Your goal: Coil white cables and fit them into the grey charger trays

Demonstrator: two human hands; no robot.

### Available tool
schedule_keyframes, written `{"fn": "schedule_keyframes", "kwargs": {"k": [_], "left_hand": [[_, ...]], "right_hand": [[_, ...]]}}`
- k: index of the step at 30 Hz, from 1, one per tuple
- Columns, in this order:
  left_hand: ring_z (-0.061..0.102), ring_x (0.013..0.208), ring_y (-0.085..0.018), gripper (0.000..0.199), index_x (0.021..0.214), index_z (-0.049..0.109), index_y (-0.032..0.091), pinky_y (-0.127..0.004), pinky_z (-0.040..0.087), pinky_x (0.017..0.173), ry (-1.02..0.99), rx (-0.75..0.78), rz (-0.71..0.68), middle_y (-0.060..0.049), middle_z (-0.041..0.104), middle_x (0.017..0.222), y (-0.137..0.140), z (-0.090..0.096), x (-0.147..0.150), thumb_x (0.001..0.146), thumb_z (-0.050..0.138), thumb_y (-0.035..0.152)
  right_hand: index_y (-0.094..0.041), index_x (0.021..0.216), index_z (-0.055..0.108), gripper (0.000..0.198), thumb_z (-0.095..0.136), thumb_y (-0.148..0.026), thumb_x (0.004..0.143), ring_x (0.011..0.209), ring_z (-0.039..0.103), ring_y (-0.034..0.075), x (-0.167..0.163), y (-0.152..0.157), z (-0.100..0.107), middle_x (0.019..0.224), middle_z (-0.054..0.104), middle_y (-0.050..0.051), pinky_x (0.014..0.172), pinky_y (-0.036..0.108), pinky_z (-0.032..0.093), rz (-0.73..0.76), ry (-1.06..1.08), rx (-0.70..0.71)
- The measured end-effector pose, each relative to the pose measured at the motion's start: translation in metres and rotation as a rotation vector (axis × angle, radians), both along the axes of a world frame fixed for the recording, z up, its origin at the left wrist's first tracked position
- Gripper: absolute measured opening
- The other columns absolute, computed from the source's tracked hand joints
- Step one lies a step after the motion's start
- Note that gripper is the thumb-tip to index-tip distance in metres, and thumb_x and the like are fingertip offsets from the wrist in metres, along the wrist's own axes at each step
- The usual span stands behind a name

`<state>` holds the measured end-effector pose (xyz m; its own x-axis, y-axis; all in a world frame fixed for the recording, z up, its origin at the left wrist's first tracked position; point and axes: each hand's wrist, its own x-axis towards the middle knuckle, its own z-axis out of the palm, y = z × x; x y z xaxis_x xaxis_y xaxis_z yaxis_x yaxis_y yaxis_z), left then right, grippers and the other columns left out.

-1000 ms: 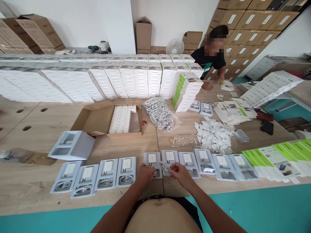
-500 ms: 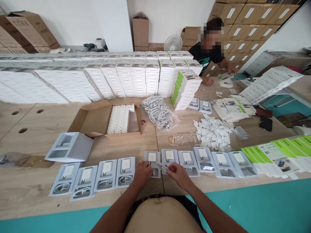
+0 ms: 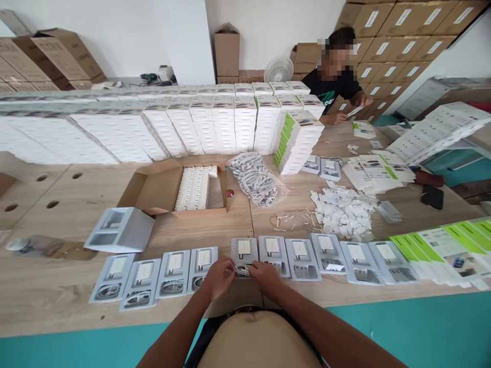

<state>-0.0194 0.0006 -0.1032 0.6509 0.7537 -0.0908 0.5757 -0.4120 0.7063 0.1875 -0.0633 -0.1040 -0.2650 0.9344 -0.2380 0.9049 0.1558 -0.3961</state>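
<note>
A coiled white cable (image 3: 242, 269) lies over the lower compartment of a grey plastic tray (image 3: 233, 245). A white charger (image 3: 244, 247) fills that tray's upper compartment. My right hand (image 3: 265, 277) pinches the coil at its right end. On the other side, the bent fingers of my left hand (image 3: 218, 278) close on the coil's left end. To the left, several trays (image 3: 158, 276) hold both a charger and a coiled cable. Those to the right, such as this tray (image 3: 312, 255), have a charger above and no cable below.
Behind the trays lie an open carton of chargers (image 3: 224, 204), a bag of coiled cables (image 3: 257, 179) and a heap of white pieces (image 3: 345, 212). Stacked trays (image 3: 134, 230) stand left. White boxes (image 3: 199, 128) line the back, where a co-worker (image 3: 333, 87) handles a flat piece.
My right hand has brought the coiled cable left and down onto the tray. My left hand has shifted from the tray to the coil's left end. The view has swung slightly left.
</note>
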Motion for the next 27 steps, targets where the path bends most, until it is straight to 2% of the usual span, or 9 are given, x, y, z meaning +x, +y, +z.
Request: {"fn": "schedule_keyframes", "kwargs": {"k": [2, 5, 8, 12, 15, 19, 21, 27], "left_hand": [[0.058, 0.093, -0.019, 0.019, 0.095, 0.061, 0.020, -0.031, 0.048, 0.083, -0.008, 0.015, 0.006, -0.005, 0.062, 0.103, -0.005, -0.002, -0.003, 0.078, 0.055, 0.012], [0.055, 0.103, -0.021, 0.028, 0.109, 0.061, 0.024, -0.035, 0.046, 0.091, 0.023, 0.107, -0.080, -0.006, 0.061, 0.112, -0.013, -0.006, -0.004, 0.084, 0.053, 0.014], [0.053, 0.104, -0.022, 0.026, 0.109, 0.063, 0.024, -0.038, 0.045, 0.092, 0.113, 0.228, -0.180, -0.007, 0.062, 0.112, -0.018, -0.008, -0.001, 0.091, 0.045, 0.016], [0.049, 0.112, -0.027, 0.023, 0.111, 0.060, 0.021, -0.044, 0.042, 0.095, 0.240, 0.322, -0.200, -0.008, 0.059, 0.120, -0.025, -0.011, 0.005, 0.092, 0.047, 0.019], [0.046, 0.118, -0.027, 0.029, 0.119, 0.056, 0.019, -0.044, 0.039, 0.099, 0.279, 0.340, -0.205, -0.010, 0.055, 0.127, -0.033, -0.017, 0.003, 0.092, 0.046, 0.017], [0.040, 0.127, -0.026, 0.049, 0.139, 0.041, 0.020, -0.043, 0.031, 0.108, 0.237, 0.346, -0.280, -0.010, 0.052, 0.135, -0.037, -0.025, -0.008, 0.090, 0.047, 0.015], [0.038, 0.130, -0.024, 0.050, 0.140, 0.039, 0.021, -0.042, 0.027, 0.111, 0.213, 0.347, -0.300, -0.008, 0.052, 0.138, -0.037, -0.027, -0.011, 0.091, 0.047, 0.016], [0.045, 0.125, -0.024, 0.038, 0.125, 0.055, 0.021, -0.042, 0.026, 0.110, 0.275, 0.380, -0.243, -0.004, 0.062, 0.128, -0.036, -0.022, -0.014, 0.088, 0.052, 0.017]], "right_hand": [[-0.019, 0.092, 0.064, 0.017, 0.051, -0.009, 0.087, 0.086, 0.061, 0.021, -0.003, 0.003, -0.003, 0.094, 0.065, 0.009, 0.069, 0.027, 0.041, 0.052, -0.043, 0.012], [-0.017, 0.090, 0.065, 0.017, 0.051, -0.008, 0.087, 0.086, 0.061, 0.021, -0.006, 0.006, -0.005, 0.092, 0.065, 0.010, 0.069, 0.028, 0.042, 0.104, -0.091, 0.027], [-0.015, 0.084, 0.066, 0.016, 0.053, -0.007, 0.085, 0.087, 0.059, 0.022, -0.004, 0.005, -0.006, 0.089, 0.065, 0.010, 0.071, 0.029, 0.043, 0.168, -0.107, 0.040], [-0.013, 0.102, 0.063, 0.019, 0.051, -0.012, 0.088, 0.094, 0.055, 0.026, -0.002, -0.007, -0.008, 0.098, 0.063, 0.012, 0.078, 0.036, 0.041, 0.258, -0.100, 0.146], [-0.010, 0.109, 0.060, 0.022, 0.048, -0.017, 0.091, 0.093, 0.054, 0.026, -0.002, -0.017, -0.015, 0.097, 0.063, 0.013, 0.080, 0.040, 0.039, 0.299, -0.112, 0.237], [-0.010, 0.108, 0.059, 0.023, 0.045, -0.017, 0.092, 0.093, 0.054, 0.026, -0.003, -0.017, -0.020, 0.096, 0.062, 0.012, 0.086, 0.043, 0.037, 0.287, -0.120, 0.228], [-0.010, 0.107, 0.060, 0.022, 0.047, -0.017, 0.090, 0.094, 0.054, 0.026, -0.004, -0.013, -0.019, 0.096, 0.063, 0.012, 0.089, 0.044, 0.036, 0.289, -0.115, 0.204], [-0.012, 0.103, 0.062, 0.021, 0.052, -0.016, 0.085, 0.097, 0.056, 0.025, -0.008, -0.006, -0.001, 0.097, 0.065, 0.013, 0.092, 0.043, 0.034, 0.321, -0.038, 0.096]]}}
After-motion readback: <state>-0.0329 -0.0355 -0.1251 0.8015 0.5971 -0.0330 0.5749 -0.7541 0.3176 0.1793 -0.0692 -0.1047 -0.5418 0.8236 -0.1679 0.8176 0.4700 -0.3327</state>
